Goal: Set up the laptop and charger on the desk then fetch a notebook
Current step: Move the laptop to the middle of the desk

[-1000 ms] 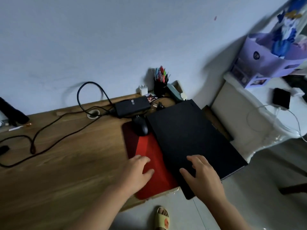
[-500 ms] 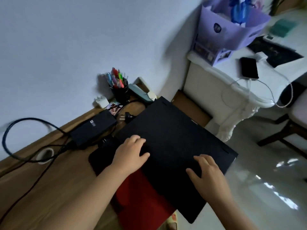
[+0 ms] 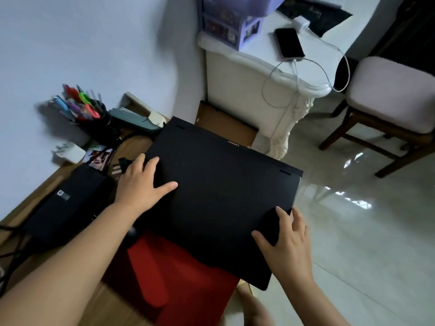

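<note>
My right hand (image 3: 286,241) is spread flat on the near right corner of the closed black laptop (image 3: 219,196), fingers splayed, not clamped. My left hand (image 3: 143,184) lies open, palm down on its left edge, thumb out across the lid. Laptop lies closed at the desk (image 3: 70,307) end, near edge over the red mouse pad (image 3: 174,278), right side overhanging the floor. Charger brick (image 3: 66,203) sits on the desk just left of my left wrist. Further back, black pen cup (image 3: 103,128) by the wall, full of coloured pens (image 3: 77,102). Phone (image 3: 289,42) on the white side table (image 3: 247,74), cable plugged in.
</note>
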The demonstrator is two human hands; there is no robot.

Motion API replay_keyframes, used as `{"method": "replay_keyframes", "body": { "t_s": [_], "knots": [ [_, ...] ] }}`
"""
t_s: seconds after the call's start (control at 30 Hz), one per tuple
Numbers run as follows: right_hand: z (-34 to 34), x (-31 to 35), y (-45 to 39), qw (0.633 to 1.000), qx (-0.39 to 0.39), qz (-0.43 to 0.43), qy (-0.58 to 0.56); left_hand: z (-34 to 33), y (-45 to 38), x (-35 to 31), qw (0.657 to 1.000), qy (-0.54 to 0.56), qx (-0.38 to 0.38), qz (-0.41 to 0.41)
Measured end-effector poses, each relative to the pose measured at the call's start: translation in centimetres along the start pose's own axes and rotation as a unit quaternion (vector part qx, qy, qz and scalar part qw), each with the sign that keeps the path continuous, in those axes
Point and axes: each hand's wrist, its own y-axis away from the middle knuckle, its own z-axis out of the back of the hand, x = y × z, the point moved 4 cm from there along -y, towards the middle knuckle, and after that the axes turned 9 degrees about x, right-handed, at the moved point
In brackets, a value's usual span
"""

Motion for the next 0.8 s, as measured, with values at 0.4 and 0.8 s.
{"method": "replay_keyframes", "body": {
  "t_s": [0.4,0.8],
  "knots": [
    [-2.4,-0.2,0.2,0.974,0.041,0.003,-0.224,1.3,-2.9,-0.2,0.996,-0.050,0.067,0.044],
    [-2.9,0.0,-0.5,0.960,0.034,0.001,-0.277,1.5,-3.7,-0.6,0.997,-0.024,0.067,0.029]
  ]
}}
